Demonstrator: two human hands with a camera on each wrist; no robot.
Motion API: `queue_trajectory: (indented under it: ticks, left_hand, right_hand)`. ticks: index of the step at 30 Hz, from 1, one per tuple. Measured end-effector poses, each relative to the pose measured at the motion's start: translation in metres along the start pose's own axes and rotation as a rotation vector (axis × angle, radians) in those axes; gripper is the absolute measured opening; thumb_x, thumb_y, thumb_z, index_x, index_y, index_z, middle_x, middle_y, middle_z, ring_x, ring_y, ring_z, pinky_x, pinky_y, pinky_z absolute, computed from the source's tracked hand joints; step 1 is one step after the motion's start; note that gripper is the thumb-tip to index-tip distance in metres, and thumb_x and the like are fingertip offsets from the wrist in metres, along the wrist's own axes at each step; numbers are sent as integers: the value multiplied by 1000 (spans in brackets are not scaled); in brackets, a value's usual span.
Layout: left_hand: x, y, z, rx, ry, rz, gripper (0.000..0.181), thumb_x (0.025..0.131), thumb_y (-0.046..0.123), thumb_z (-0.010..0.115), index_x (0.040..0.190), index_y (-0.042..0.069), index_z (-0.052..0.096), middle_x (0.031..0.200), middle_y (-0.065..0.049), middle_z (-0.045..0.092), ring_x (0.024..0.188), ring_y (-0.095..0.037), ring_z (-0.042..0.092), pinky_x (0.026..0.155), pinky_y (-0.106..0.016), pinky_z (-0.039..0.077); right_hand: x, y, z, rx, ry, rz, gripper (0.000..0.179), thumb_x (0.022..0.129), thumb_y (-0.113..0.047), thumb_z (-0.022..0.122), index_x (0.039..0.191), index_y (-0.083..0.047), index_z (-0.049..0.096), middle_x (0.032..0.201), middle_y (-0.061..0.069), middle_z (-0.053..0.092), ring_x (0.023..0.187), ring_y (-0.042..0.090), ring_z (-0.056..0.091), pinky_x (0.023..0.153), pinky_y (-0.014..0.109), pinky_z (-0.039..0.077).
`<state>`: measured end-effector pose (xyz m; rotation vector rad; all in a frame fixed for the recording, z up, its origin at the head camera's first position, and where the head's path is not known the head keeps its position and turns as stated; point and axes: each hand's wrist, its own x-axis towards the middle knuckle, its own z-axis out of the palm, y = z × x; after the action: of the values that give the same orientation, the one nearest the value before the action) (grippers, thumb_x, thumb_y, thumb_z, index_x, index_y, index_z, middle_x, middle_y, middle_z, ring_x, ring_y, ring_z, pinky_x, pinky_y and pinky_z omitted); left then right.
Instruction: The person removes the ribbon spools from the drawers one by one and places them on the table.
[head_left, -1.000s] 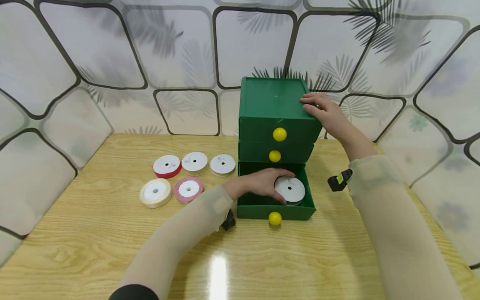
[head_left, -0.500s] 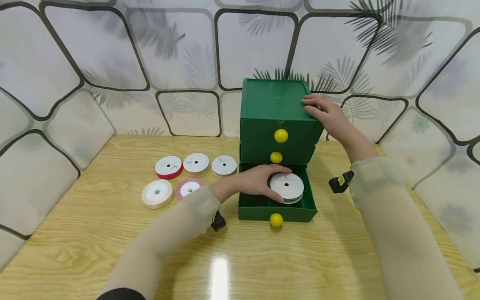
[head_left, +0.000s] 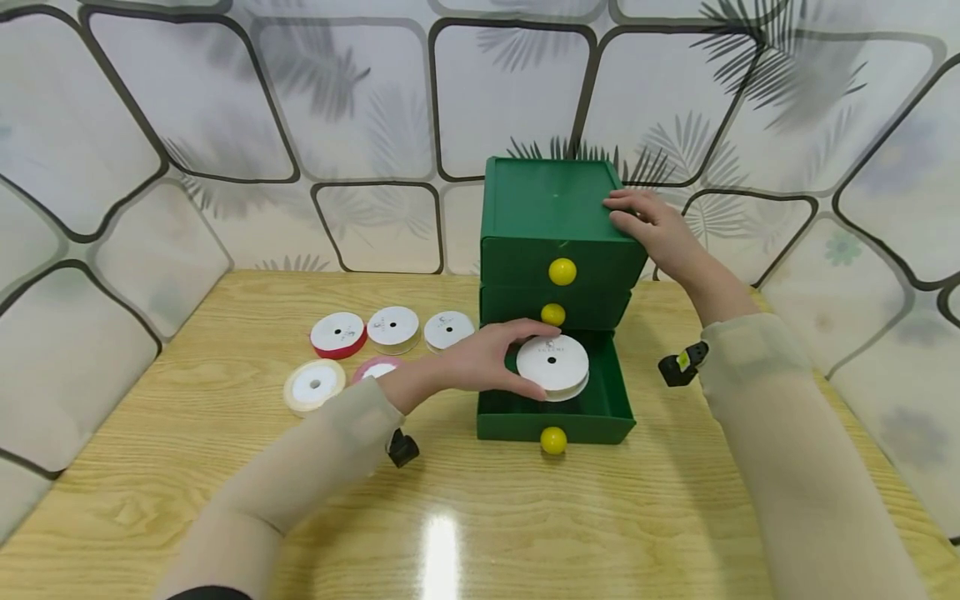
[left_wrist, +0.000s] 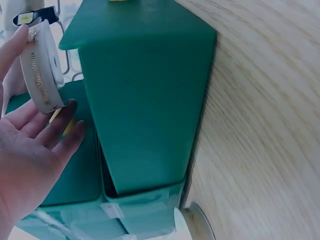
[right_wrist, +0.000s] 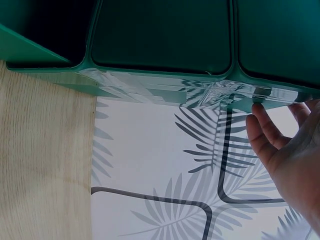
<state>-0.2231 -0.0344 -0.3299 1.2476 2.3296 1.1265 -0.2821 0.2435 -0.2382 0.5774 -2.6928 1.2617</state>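
Observation:
My left hand grips a white ribbon spool by its edge, thumb at the near side and fingers at the far side. The spool is over the pulled-out bottom drawer of a green cabinet. In the left wrist view the spool shows its pale, printed ribbon edge-on, beyond the drawer's side wall. My right hand rests on the right edge of the cabinet's top. Its fingers lie at the taped cabinet side in the right wrist view.
Left of the cabinet on the wooden table lie a red ribbon spool, two white-faced spools, a cream spool and a partly hidden pink spool. Yellow knobs mark the drawers. A patterned wall stands behind.
My left hand has drawn the white ribbon spool up and leftward from the drawer's right side. The left forearm now covers more of the pink spool. My right hand stays on the cabinet.

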Motion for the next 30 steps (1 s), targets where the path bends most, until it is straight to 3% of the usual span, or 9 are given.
queue_trajectory:
  ticks: [9,15,17,22,26,30]
  left_hand:
    - [-25,1,-11,-46,115,13,74,78,22,84,141,10,49,140,-2,49,115,-16,48,93,-38,45]
    - [-48,6,-20,-139,132,-140,74,77,31,84,142,25,49,139,10,47,119,-14,44,101,-44,39]
    - [-55,6,-22,-185,139,-162,74,77,30,84,141,28,49,140,12,46,120,-14,43,102,-43,38]
    - [-69,1,-26,-212,180,-108,75,75,22,86,141,21,51,141,8,47,122,-15,44,102,-40,39]
    - [-80,-4,-32,-133,206,-55,77,74,19,87,142,16,50,141,4,49,122,-15,46,101,-41,40]
    - [-91,-8,-39,-69,227,-56,78,74,19,87,142,15,50,140,2,50,121,-17,48,100,-42,41]
  right_hand:
    - [1,3,1,-12,3,0,50,104,-29,44,142,4,45,154,15,28,144,30,17,114,51,15]
    - [1,2,0,-16,-1,-4,50,104,-29,44,142,4,45,154,14,28,144,30,17,114,51,15]
    - [1,2,0,-18,-3,-6,50,104,-29,44,142,3,44,154,14,28,144,30,17,114,51,15]
    - [2,3,0,-17,-7,-4,50,104,-30,44,143,3,44,155,13,27,144,29,16,114,51,14]
    - [2,3,0,-17,-5,-1,50,104,-30,44,143,3,44,155,13,27,144,29,16,114,51,15]
    - [2,3,0,-14,-4,-1,50,104,-30,44,143,3,44,155,13,27,144,29,16,114,51,15]
